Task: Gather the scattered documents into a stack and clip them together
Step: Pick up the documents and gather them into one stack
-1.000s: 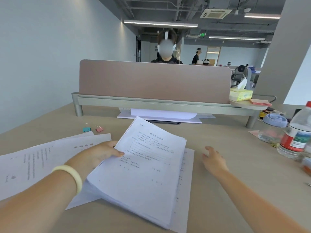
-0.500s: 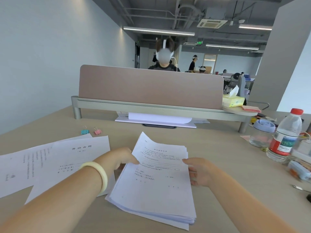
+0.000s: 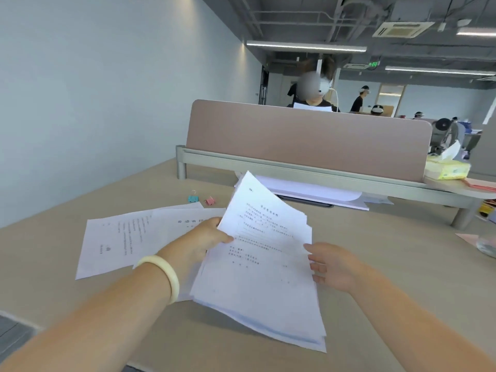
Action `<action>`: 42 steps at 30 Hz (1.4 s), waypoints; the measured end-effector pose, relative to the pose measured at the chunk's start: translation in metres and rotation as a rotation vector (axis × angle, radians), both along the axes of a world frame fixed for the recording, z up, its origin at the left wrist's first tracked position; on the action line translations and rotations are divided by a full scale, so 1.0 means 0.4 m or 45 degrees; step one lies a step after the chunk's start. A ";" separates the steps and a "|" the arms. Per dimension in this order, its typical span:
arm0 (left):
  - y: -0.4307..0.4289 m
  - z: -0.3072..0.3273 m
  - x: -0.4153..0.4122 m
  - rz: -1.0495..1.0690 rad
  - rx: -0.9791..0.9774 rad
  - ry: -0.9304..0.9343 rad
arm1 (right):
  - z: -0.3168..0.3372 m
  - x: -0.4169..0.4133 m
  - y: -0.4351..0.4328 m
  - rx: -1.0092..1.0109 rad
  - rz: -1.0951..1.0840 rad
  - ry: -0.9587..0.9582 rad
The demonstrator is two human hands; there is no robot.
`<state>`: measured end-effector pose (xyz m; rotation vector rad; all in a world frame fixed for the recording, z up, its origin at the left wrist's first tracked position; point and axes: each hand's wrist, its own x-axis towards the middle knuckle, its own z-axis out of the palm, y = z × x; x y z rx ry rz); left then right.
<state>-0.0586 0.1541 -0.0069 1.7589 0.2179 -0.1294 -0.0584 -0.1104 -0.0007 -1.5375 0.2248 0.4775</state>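
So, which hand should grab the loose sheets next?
Left, probably: the loose sheets lie right beside the left hand, which grips the stack. The right hand, at the stack's opposite edge, could take it over.

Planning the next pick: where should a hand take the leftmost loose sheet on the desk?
Its near-left corner, coming from the left. The leftmost sheet lies flat on the desk; that side is bare, while the second sheet overlaps its right edge beside the left hand, which grips the stack. Likely slide it to lift an edge.
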 end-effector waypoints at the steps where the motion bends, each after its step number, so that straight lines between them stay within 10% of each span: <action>1: 0.040 0.011 -0.012 0.038 -0.045 -0.042 | 0.000 0.013 0.034 0.019 0.029 -0.052; 7: 0.281 0.015 -0.062 0.216 -0.040 -0.090 | -0.026 0.080 0.305 -0.184 0.289 -0.349; 13: 0.328 -0.045 -0.053 0.204 0.695 0.250 | -0.096 0.048 0.454 -1.056 0.389 -0.613; 25: 0.288 -0.063 -0.014 0.317 1.164 0.429 | -0.057 0.080 0.397 -0.381 0.294 -0.427; 42: 0.347 -0.027 -0.076 0.373 0.175 0.049 | -0.045 0.061 0.404 -0.164 0.206 -0.250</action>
